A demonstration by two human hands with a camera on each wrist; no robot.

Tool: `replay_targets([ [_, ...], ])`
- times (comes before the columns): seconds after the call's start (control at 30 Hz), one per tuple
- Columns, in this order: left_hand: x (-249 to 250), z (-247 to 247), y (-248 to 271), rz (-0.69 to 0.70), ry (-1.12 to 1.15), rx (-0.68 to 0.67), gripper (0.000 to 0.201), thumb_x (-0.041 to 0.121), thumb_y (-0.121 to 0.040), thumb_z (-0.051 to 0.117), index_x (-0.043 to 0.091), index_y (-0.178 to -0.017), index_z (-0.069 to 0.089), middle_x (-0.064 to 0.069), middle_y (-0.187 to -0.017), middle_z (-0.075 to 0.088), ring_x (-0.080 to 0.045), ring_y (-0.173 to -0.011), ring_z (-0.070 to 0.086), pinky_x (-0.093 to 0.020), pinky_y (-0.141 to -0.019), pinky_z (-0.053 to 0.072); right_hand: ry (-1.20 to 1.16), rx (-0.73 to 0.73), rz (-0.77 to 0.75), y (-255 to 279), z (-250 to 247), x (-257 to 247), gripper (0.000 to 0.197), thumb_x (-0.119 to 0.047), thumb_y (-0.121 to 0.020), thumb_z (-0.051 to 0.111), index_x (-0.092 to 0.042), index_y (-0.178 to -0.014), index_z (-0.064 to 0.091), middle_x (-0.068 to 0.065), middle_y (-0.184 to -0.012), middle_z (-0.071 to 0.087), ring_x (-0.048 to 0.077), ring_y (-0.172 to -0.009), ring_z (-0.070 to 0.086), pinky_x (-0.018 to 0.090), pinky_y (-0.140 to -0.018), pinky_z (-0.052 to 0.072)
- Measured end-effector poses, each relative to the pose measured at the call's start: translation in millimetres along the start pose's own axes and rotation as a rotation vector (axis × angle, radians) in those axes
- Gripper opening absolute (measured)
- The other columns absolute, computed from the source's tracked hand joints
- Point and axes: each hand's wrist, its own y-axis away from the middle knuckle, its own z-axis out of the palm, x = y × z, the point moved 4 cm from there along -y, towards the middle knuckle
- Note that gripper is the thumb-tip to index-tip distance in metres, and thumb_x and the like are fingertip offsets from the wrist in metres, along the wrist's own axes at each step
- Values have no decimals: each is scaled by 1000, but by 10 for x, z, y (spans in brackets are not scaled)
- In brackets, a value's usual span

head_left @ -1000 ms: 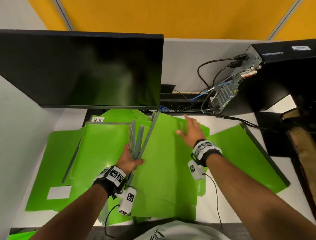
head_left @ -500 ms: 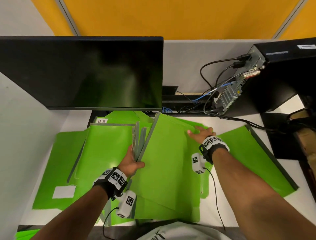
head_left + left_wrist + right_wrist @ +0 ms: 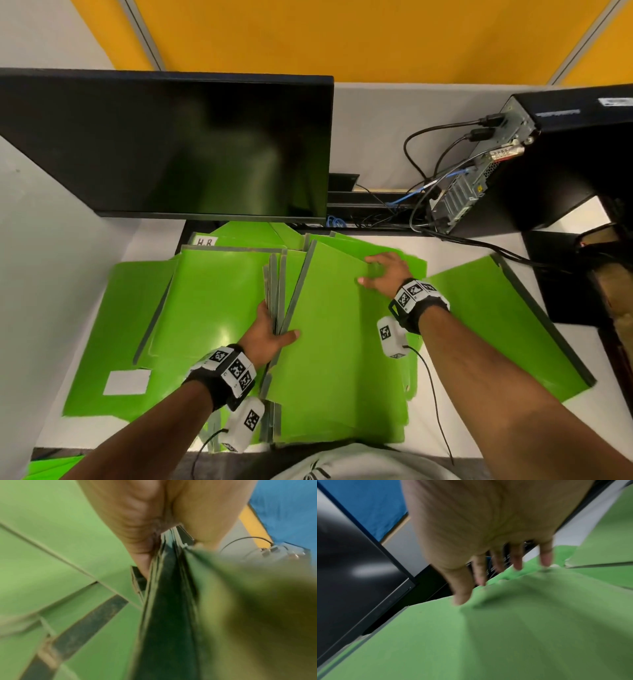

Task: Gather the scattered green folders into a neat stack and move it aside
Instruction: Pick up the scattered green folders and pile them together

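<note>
Several green folders lie spread over the white desk (image 3: 455, 428). My left hand (image 3: 270, 334) grips a bundle of folders (image 3: 275, 291) by their grey spines, thumb on the right side; in the left wrist view the spines (image 3: 169, 588) sit between thumb and fingers. The top folder (image 3: 335, 342) of the bundle leans to the right. My right hand (image 3: 385, 272) lies with fingers spread on that folder's far right part; in the right wrist view the fingertips (image 3: 545, 559) touch the green sheet (image 3: 505, 628). One loose folder (image 3: 496, 325) lies to the right, others (image 3: 120, 342) to the left.
A black monitor (image 3: 164, 144) stands over the desk's far left. A black computer case (image 3: 555, 161) with cables (image 3: 445, 192) is at the far right. A grey partition (image 3: 44, 274) bounds the left side. A white label (image 3: 126, 382) sits on a left folder.
My right hand slid out to the folder's right edge and has come back a little toward the middle. The left hand keeps its grip on the bundle. The head view has tilted slightly.
</note>
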Motion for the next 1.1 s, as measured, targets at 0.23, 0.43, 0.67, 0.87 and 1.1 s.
replay_targets([
  [0.23, -44, 0, -33, -59, 80, 72, 78, -8, -81, 65, 3, -141, 17, -12, -137, 43, -21, -118, 46, -34, -104, 38, -157, -35, 447, 102, 138, 457, 104, -63, -78, 59, -5, -150, 12, 20, -154, 23, 38, -137, 36, 44, -108, 39],
  [0.43, 42, 101, -17, -87, -123, -84, 70, 10, -85, 67, 3, -138, 23, -7, -138, 44, -19, -125, 46, -29, -102, 39, -439, -40, 275, 131, 204, 470, 86, -52, -64, 77, -31, -139, 40, 13, -149, 36, 34, -130, 46, 43, -108, 40],
  [0.67, 91, 152, 38, -87, -99, -107, 68, 17, -88, 64, 4, -138, 21, -7, -138, 46, -17, -123, 47, -27, -102, 39, -594, -38, 297, 153, 182, 490, 84, -46, -81, 68, -11, -147, 31, 7, -153, 34, 28, -138, 36, 37, -111, 31],
  [0.87, 149, 194, -6, -153, 30, -59, 76, 5, -83, 67, 6, -141, 18, -9, -136, 47, -25, -123, 49, -41, -107, 40, -572, -32, 243, 164, 219, 374, 100, -46, -65, 81, -34, -148, 26, 12, -156, 26, 33, -139, 34, 44, -112, 33],
  [1.1, 145, 289, 19, -17, -123, -76, 108, 5, -89, 59, 16, -140, -36, -3, -157, -16, -19, -147, -7, -37, -120, 8, -440, -4, 138, 234, 235, 574, 72, -10, -72, 76, -30, -136, 49, 6, -129, 62, 22, -112, 61, 31, -98, 48],
])
